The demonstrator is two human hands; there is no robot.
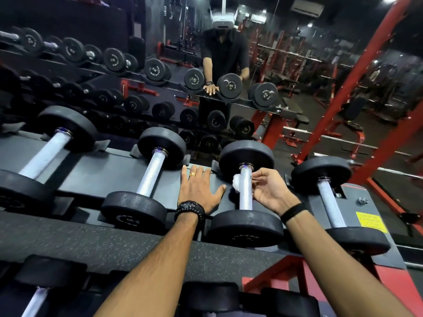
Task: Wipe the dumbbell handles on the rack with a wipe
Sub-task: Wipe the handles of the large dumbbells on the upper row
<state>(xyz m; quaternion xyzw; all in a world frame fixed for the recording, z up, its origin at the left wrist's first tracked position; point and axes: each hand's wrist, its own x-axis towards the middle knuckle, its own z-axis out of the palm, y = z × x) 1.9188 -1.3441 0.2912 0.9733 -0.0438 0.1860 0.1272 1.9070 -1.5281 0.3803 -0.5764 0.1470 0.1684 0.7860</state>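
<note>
Wiping the handle [245, 191] is best done full-length: the wipe [237, 183] is pinched by the right hand [269, 191] beside it, while the left hand [198, 191] is pressed flat on the rack [96, 172].

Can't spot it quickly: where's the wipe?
Head view, right of centre: the wipe is wrapped on the third dumbbell handle, held by the right hand.

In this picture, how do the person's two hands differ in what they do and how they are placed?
The left hand lies flat with straight, spread fingers on the dark rack shelf, while the right hand curls round a dumbbell handle. The left hand holds nothing; the right hand presses a white wipe against that handle. The left hand has a ring; none shows on the right. Both wrists wear dark bands.
</note>
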